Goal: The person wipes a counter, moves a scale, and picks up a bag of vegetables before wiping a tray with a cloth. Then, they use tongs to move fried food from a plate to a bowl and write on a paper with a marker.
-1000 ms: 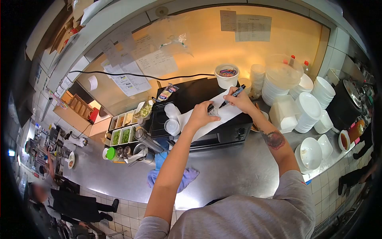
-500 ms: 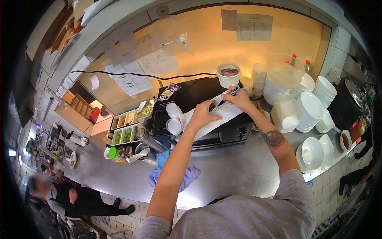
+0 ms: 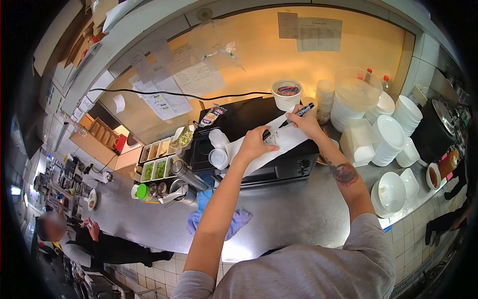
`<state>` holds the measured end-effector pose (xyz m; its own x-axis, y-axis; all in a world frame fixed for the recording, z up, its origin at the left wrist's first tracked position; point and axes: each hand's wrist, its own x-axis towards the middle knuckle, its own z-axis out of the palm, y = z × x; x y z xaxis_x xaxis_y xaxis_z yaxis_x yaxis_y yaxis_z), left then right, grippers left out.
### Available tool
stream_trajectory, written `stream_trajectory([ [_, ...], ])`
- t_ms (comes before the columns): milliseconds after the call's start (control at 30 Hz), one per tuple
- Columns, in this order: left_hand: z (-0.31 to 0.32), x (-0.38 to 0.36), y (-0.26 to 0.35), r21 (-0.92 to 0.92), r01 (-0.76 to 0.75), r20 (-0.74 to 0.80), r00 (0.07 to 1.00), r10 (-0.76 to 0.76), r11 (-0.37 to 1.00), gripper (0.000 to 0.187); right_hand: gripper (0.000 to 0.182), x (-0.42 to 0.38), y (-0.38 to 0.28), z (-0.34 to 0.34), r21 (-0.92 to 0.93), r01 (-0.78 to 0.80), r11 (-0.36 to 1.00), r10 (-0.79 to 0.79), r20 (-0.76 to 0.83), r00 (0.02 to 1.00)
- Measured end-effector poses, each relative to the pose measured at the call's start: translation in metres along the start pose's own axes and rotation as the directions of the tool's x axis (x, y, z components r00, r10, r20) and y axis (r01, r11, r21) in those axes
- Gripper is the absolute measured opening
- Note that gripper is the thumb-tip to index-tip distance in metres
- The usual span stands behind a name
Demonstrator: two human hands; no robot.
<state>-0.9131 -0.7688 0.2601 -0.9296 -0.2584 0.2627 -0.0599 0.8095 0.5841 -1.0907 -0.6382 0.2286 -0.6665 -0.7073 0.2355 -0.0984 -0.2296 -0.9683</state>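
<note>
In my right hand (image 3: 305,123) is a black marker (image 3: 303,110), its tip pointing down and left over a white paper sheet (image 3: 291,141). Dark handwritten strokes show on the sheet near the tip. My left hand (image 3: 255,145) lies at the sheet's left part, thumb stretched along it, and pinches a small black piece that looks like the marker's cap (image 3: 267,134). The sheet rests on top of a black oven-like appliance (image 3: 271,172). Beside my left hand are clear plastic cups (image 3: 218,158) and a condiment packet (image 3: 213,115).
A tub of rubber bands (image 3: 287,94) stands behind the sheet. Stacked white bowls (image 3: 388,137) fill the right side. Trays of chopped greens (image 3: 159,168) and a purple cloth (image 3: 238,224) are on the left of the steel counter (image 3: 294,214). A co-worker (image 3: 74,244) stands at lower left.
My right hand with the marker has moved slightly right and up, away from my left hand, uncovering written strokes. My left hand stays put. The co-worker's hands have come together.
</note>
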Motion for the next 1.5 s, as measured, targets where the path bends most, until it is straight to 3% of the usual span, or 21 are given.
stream_trajectory([
  [433,0.003,0.001,-0.004,0.005,-0.034,-0.016,0.999,0.034,0.999,0.074,0.022,-0.003,-0.005,-0.006,-0.259,0.041,0.965,-0.014,0.104,0.994],
  [633,0.002,0.001,-0.002,0.007,-0.010,0.001,1.000,0.010,1.000,0.075,0.023,0.000,-0.001,-0.001,-0.114,0.032,0.993,-0.033,-0.002,0.999],
  [767,-0.002,-0.002,0.001,0.016,-0.022,0.021,1.000,0.022,1.000,0.071,0.022,-0.002,-0.008,0.000,0.091,0.036,0.995,-0.039,0.025,0.999],
  [867,0.008,-0.004,-0.011,-0.016,-0.222,-0.231,0.949,0.212,0.975,0.055,0.022,-0.005,-0.024,0.008,0.211,0.103,0.972,-0.118,0.057,0.991],
  [933,0.001,-0.010,-0.002,-0.029,-0.292,-0.232,0.932,0.277,0.956,0.042,0.022,-0.018,-0.054,0.021,0.235,0.163,0.958,-0.184,0.073,0.980],
  [1067,-0.014,-0.024,0.027,-0.092,-0.357,-0.239,0.914,0.327,0.929,0.032,0.022,-0.031,-0.087,0.037,-0.022,0.318,0.948,-0.314,0.111,0.943],
  [1167,-0.017,-0.029,0.031,-0.078,-0.359,-0.237,0.913,0.332,0.930,0.032,0.021,-0.034,-0.092,0.040,-0.114,0.348,0.930,-0.329,0.159,0.931],
  [1267,-0.018,-0.037,0.038,-0.072,-0.173,-0.160,0.974,0.160,0.982,0.033,0.023,-0.042,-0.103,0.044,-0.049,0.207,0.977,-0.196,0.167,0.966],
  [1500,-0.021,-0.050,0.061,-0.110,-0.152,-0.137,0.981,0.137,0.982,0.033,0.024,-0.061,-0.107,0.060,-0.155,0.276,0.949,-0.248,0.181,0.952],
])
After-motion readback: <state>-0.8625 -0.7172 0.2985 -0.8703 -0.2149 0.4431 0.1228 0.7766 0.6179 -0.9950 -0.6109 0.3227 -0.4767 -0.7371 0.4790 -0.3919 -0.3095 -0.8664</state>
